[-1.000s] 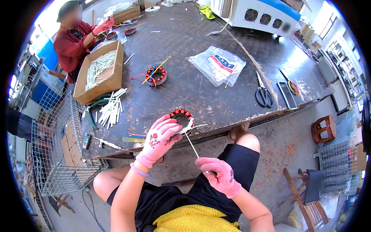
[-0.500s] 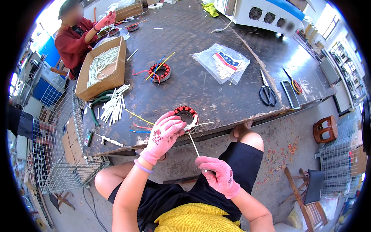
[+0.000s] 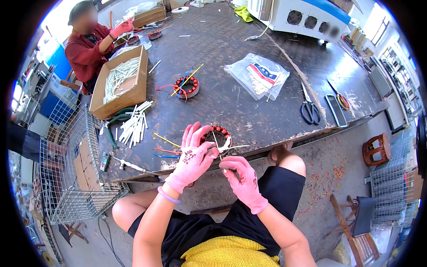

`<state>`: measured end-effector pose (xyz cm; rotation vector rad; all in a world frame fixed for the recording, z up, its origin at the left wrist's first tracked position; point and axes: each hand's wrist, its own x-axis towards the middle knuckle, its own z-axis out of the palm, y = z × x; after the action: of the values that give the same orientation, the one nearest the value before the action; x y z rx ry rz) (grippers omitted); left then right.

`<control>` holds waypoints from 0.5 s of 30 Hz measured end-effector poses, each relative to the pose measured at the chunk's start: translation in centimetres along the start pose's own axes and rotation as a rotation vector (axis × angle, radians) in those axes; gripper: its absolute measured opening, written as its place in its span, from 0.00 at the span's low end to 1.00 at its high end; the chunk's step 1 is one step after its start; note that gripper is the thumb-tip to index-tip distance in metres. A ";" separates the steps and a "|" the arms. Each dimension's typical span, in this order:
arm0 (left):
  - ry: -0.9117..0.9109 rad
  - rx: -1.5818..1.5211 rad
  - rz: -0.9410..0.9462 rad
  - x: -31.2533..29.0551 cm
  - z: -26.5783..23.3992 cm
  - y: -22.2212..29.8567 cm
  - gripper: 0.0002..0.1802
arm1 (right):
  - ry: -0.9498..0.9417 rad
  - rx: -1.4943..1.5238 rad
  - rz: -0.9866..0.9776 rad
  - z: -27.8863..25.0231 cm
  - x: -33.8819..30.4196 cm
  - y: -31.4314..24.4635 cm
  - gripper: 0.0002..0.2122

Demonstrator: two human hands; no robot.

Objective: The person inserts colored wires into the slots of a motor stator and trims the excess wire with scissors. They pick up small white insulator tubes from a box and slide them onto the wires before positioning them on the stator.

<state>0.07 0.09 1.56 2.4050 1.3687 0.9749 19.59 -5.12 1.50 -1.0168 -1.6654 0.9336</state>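
A ring-shaped motor stator (image 3: 227, 135) with red windings lies at the table's near edge. My left hand (image 3: 194, 153), in a pink glove, grips its left side, the fingers partly hiding it. Yellow, red and blue lead wires (image 3: 167, 150) stick out left of that hand. A thin white cord (image 3: 217, 139) crosses the ring's opening and comes down between my hands. My right hand (image 3: 240, 180), also gloved in pink, is closed on the cord's lower part just below the ring. Another white end (image 3: 238, 147) points right from the stator.
Behind stands a second stator (image 3: 192, 87) with coloured leads. To the left are a carton of white tubes (image 3: 142, 91), a loose pile of white tubes (image 3: 134, 127) and a wire cage (image 3: 84, 202). Scissors (image 3: 309, 111), a phone (image 3: 336, 111) and a plastic bag (image 3: 242, 69) lie right. A co-worker (image 3: 86, 49) sits far left.
My right hand has moved up and slightly left, close to the stator and my left hand. The cord between my hands now shows less length below the ring and crosses its opening.
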 end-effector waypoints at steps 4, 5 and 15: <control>-0.010 -0.052 -0.006 0.0 -0.1 -0.2 0.16 | 0.002 0.160 0.225 0.4 0.8 0.7 0.08; -0.004 -0.058 -0.004 -0.1 -0.2 -0.3 0.17 | -0.017 0.336 0.387 0.5 0.7 0.6 0.08; 0.085 -0.190 0.104 -0.4 0.6 -0.4 0.22 | -0.030 0.566 0.534 1.1 0.8 0.5 0.09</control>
<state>0.04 0.09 0.73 2.3354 1.1296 1.1885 18.44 -4.35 1.03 -1.0562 -1.0495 1.6599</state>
